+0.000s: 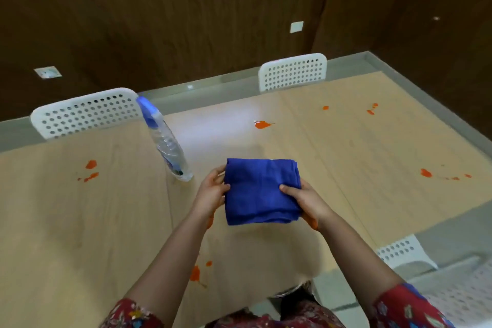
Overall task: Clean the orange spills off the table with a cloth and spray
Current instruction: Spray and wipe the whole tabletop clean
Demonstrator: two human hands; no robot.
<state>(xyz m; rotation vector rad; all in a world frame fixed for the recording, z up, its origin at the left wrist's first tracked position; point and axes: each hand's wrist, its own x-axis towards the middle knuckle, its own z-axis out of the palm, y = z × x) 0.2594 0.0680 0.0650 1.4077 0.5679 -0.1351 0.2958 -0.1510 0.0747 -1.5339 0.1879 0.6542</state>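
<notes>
A person in red patterned sleeves (410, 306) holds a folded blue cloth (262, 190) above the middle of a pale wooden table (80, 221), both bare hands clamped on it: the left hand (211, 194) grips the cloth's 9 o'clock edge with the thumb on top, while the right hand (306, 201) pinches the 3 o'clock edge, thumb pressed flat on the fabric. A clear spray bottle (167, 145) with a blue top stands on the table at the cloth's 10 o'clock, just beside the left hand but apart from it. Orange spills dot the tabletop: a puddle (262, 124) at 12 o'clock from the cloth, small drops (371, 109) at 1 o'clock, a smear (426, 172) with trailing specks at 3 o'clock, two blotches (91, 169) at 9 o'clock, and a patch (195, 273) at 7 o'clock near the table's close edge. White perforated chairs sit around the table, two along the far side (85, 112) (292, 72) and one at 4 o'clock (404, 250). Dark wood panelling (186, 21) rises behind
</notes>
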